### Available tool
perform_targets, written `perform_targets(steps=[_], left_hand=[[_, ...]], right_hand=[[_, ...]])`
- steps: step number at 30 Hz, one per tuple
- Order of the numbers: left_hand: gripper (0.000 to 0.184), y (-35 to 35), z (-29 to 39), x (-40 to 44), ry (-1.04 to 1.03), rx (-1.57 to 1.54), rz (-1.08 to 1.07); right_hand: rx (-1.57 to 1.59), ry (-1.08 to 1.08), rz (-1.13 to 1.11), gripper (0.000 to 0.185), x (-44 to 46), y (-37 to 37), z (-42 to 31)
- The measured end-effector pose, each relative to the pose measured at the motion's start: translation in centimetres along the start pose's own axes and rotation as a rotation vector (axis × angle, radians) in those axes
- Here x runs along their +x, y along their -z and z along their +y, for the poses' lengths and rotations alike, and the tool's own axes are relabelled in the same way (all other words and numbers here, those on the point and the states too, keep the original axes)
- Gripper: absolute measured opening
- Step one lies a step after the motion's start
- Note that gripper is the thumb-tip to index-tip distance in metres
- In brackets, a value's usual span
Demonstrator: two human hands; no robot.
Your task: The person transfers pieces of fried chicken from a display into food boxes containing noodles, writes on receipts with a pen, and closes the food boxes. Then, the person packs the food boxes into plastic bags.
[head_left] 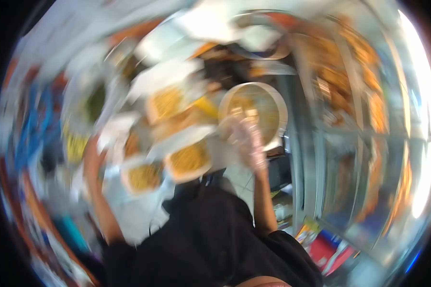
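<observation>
The whole view is smeared by motion. My left hand [95, 150], bare, is at the left beside a white sheet or bag [116, 136]; thumb and fingers look apart, with nothing plainly held. My right hand [248, 143] wears a clear plastic glove. Its fingers reach over the near-left rim of a round metal pot [283, 112], close to yellowish pieces [242, 101] inside; blur hides whether it grips any. Left of the pot stand a tub of yellow food [187, 157], a smaller tub [144, 177] and a further tub [166, 102].
At the right, a glass-fronted display case [340, 158] holds orange-brown food on shelves. A plastic bag with something green [96, 101] lies at the left. Beyond the pot is a dark object [222, 64]. Colourful packages [328, 248] are low at the right, near the tiled floor [242, 178].
</observation>
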State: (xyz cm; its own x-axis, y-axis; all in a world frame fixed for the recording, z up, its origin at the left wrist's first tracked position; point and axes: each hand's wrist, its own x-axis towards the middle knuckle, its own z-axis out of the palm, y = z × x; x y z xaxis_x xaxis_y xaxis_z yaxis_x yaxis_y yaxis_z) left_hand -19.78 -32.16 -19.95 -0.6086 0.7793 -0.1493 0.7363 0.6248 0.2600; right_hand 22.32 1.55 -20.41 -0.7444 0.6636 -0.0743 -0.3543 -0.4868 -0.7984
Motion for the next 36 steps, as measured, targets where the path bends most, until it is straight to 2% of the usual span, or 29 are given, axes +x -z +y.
perform_targets(steps=[2,3,4,6,7,8,9,10,11,12,13,14,15,16,17,18,19,22,24,26,29,32,35,36], left_hand=[[0.043,2.5,4.4,1.3,0.039,-0.206,0.098],[0.041,2.8,6.3,2.2,-0.004,-0.16,0.186],[0.037,3.1,9.9,3.4,-0.045,-0.325,0.189],[0.03,1.8,18.0,5.8,-0.239,-0.406,0.213],[0.029,1.9,22.7,5.1,-0.238,-0.462,0.194],[0.027,1.1,27.3,4.8,-0.399,-0.521,0.154],[0.025,-0.6,31.3,4.7,-0.459,-0.613,0.118],[0.024,-1.1,36.2,3.5,-0.47,-0.714,0.027],[0.023,-1.7,41.4,2.0,-0.473,-0.815,-0.066],[0.023,-2.6,46.0,0.5,-0.585,-0.911,-0.092],[0.024,-3.3,50.1,-0.8,-0.618,-0.904,-0.17],[0.024,-2.9,54.7,-2.9,-0.727,-0.93,-0.184],[0.025,-2.5,59.3,-5.3,-0.833,-0.962,-0.193],[0.025,-1.4,63.4,-7.6,-0.879,-0.977,-0.227],[0.025,-0.1,66.8,-9.6,-0.925,-0.996,-0.262],[0.024,0.5,69.7,-11.2,-0.983,-1.051,-0.284],[0.023,1.0,72.0,-12.6,-1.038,-1.105,-0.307],[0.022,2.4,76.6,-16.5,-1.206,-1.254,-0.379],[0.021,3.2,77.7,-18.6,-1.238,-1.265,-0.392],[0.021,3.7,78.2,-19.6,-1.253,-1.268,-0.384],[0.021,3.7,78.1,-20.2,-1.245,-1.271,-0.375],[0.029,3.8,78.1,-20.0,-1.268,-1.334,-0.383],[0.049,4.4,78.8,-20.8,-1.396,-1.443,-0.393],[0.056,4.7,79.3,-21.3,-1.416,-1.499,-0.468]], right_hand=[[-0.179,0.169,0.19,0.054,-3.5,2.1,0.2],[-0.246,0.251,0.317,0.05,-5.0,3.2,0.0],[-0.34,0.466,0.416,0.043,-5.9,4.7,-0.5],[0.639,0.616,0.447,0.045,-10.6,7.3,-5.7],[1.13,0.639,0.349,0.046,-13.3,6.8,-7.6],[1.612,0.61,0.177,0.047,-16.8,6.7,-9.6],[2.072,0.518,-0.048,0.048,-20.1,6.8,-11.2],[2.719,0.552,-0.769,0.033,-23.4,7.5,-11.9],[3.13,0.033,-1.662,0.024,-26.6,8.3,-12.6],[3.123,-0.278,-2.597,0.031,-30.5,10.6,-12.4],[2.338,-1.079,-3.586,0.048,-34.4,13.0,-12.2],[1.912,-1.509,-3.774,0.049,-36.7,13.0,-14.3],[1.396,-1.961,-3.843,0.05,-39.0,13.0,-16.3],[0.545,-2.557,-3.868,0.049,-40.6,9.0,-22.7],[0.888,-2.631,-3.575,0.043,-41.1,8.8,-25.9],[1.16,-2.65,-3.287,0.039,-41.6,8.8,-28.9],[1.367,-2.569,-3.083,0.038,-42.1,9.3,-31.8],[1.652,-2.234,-2.76,0.037,-44.4,12.7,-39.8],[1.715,-2.052,-2.706,0.037,-45.8,16.1,-44.5],[1.762,-1.909,-2.751,0.036,-46.9,19.2,-48.1],[1.816,-1.77,-2.828,0.035,-47.5,20.7,-48.3],[1.833,-1.844,-2.733,0.035,-46.5,18.1,-42.9],[1.948,-1.994,-2.662,0.034,-44.3,14.1,-36.2],[1.992,-2.02,-2.665,0.034,-43.6,13.3,-34.8]])
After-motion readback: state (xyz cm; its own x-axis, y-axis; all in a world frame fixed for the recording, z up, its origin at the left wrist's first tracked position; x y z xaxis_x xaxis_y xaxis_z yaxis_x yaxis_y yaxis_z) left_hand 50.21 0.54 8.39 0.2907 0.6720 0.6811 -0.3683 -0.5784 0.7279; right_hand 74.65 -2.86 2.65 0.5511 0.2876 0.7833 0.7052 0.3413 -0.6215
